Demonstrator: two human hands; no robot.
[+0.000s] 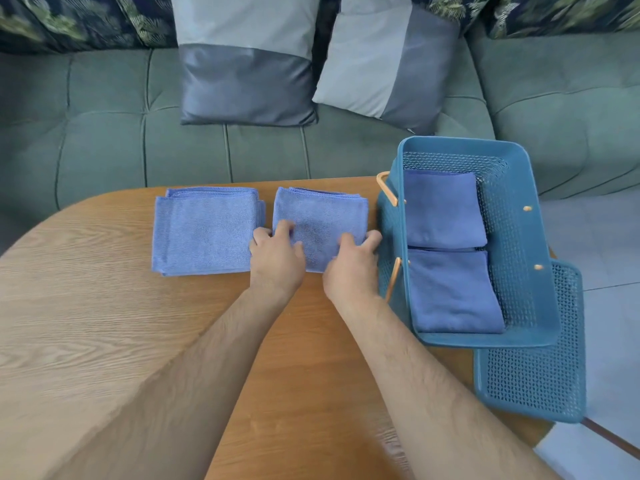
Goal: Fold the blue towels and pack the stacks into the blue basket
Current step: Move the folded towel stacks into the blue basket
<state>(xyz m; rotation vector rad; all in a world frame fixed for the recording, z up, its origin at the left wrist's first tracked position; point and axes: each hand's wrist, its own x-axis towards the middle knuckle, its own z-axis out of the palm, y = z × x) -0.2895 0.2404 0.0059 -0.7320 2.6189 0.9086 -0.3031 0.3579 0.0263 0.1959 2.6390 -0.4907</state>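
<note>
Two folded stacks of blue towels lie side by side on the wooden table (104,323). The left stack (204,230) is untouched. My left hand (277,258) grips the near left edge of the right stack (322,220), fingers curled over its top. My right hand (353,265) grips the same stack's near right corner. The blue basket (519,216) stands at the right with its orange handle folded down on its left side. Inside it lie two folded towel stacks, one at the far end (443,209) and one at the near end (453,292).
A blue perforated lid or second basket (536,382) sticks out from under the basket over the table's right edge. Behind the table is a green sofa (104,133) with two grey cushions (242,71). Light floor shows at the right.
</note>
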